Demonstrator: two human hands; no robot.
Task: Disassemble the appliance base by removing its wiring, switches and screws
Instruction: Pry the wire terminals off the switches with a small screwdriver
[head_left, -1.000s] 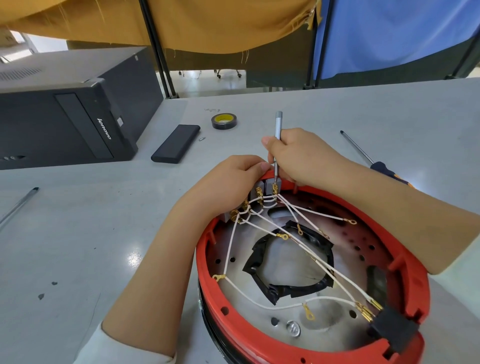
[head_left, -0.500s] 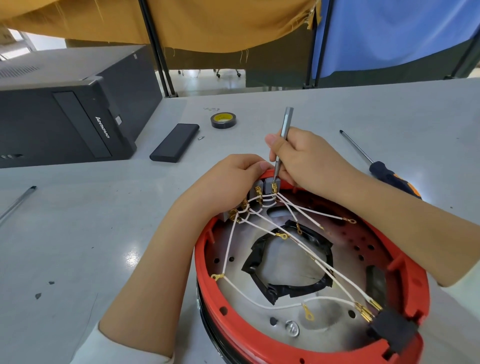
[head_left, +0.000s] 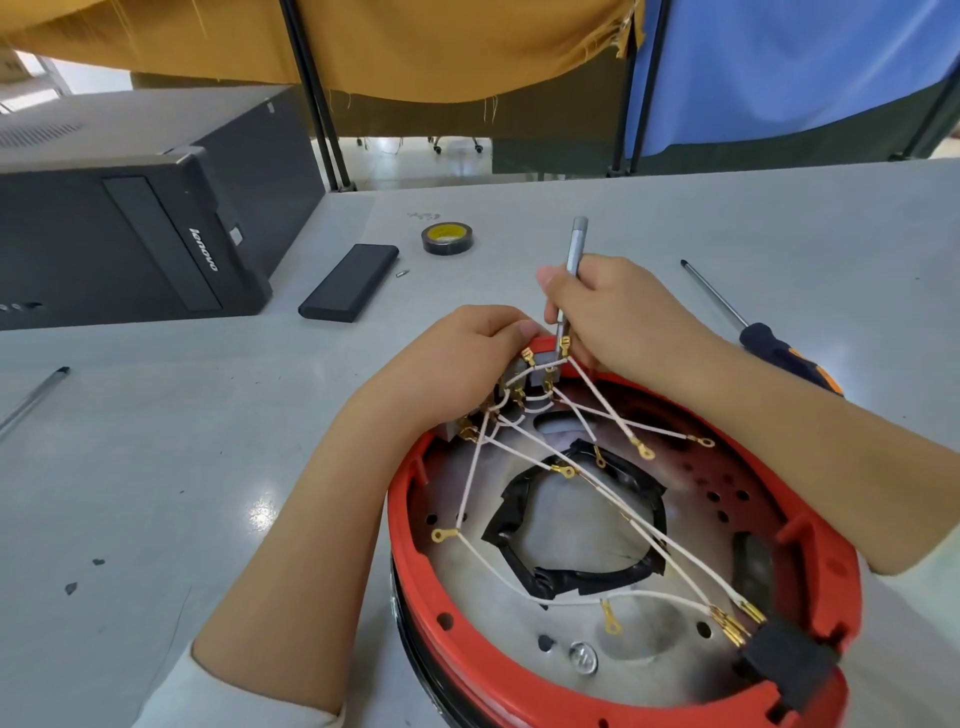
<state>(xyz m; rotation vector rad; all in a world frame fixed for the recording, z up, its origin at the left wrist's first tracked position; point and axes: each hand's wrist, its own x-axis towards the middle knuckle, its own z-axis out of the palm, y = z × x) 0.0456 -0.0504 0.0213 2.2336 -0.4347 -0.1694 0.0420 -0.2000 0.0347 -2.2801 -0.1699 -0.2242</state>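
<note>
The round red appliance base (head_left: 810, 525) lies upside down on the grey table, its metal plate facing up. White wires (head_left: 618, 512) with gold terminals cross the plate from a grey switch block (head_left: 535, 366) at the far rim to a black connector (head_left: 789, 662) at the near right. My left hand (head_left: 467, 358) grips the switch block, lifted at the rim. My right hand (head_left: 613, 317) holds a thin silver screwdriver (head_left: 574, 254) nearly upright, its tip down at the switch terminals. A screw (head_left: 583, 659) sits in the plate near the front.
A black computer tower (head_left: 130, 234) stands at the far left. A black flat case (head_left: 348, 283), a roll of tape (head_left: 447, 239) and a small bit (head_left: 401, 272) lie behind the base. A long black-and-orange screwdriver (head_left: 769, 343) lies right, a metal rod (head_left: 31, 400) far left.
The switch block has come up off the rim in my left hand, drawing the wires up with it. My right hand and the silver screwdriver have tilted slightly.
</note>
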